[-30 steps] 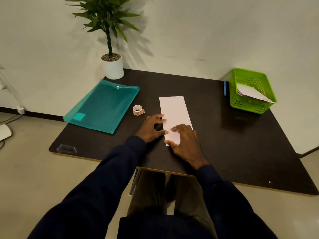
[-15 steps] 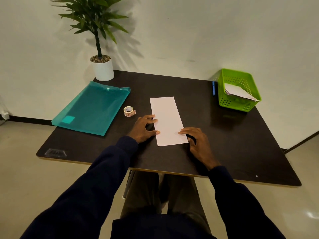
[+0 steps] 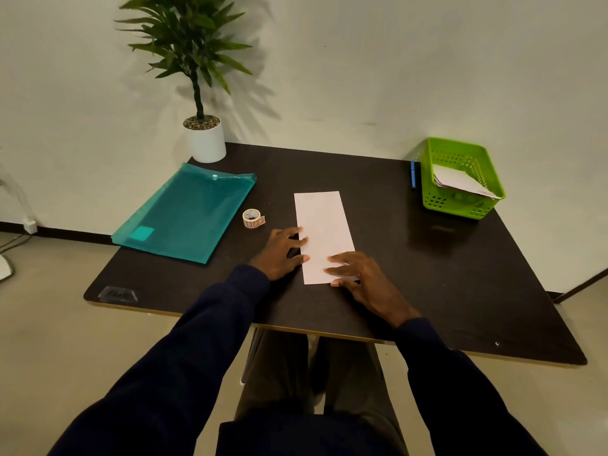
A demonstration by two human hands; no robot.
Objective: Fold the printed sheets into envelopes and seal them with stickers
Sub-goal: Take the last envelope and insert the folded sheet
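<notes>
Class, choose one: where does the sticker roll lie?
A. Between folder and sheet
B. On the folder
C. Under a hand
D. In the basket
A: the roll lies on the table, between the folder and the sheet.

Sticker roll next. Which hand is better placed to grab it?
Left, probably. The left hand rests at the folded sheet's left edge, with the sticker roll just beyond it. The right hand presses the sheet's near end and would have to cross over.
</notes>
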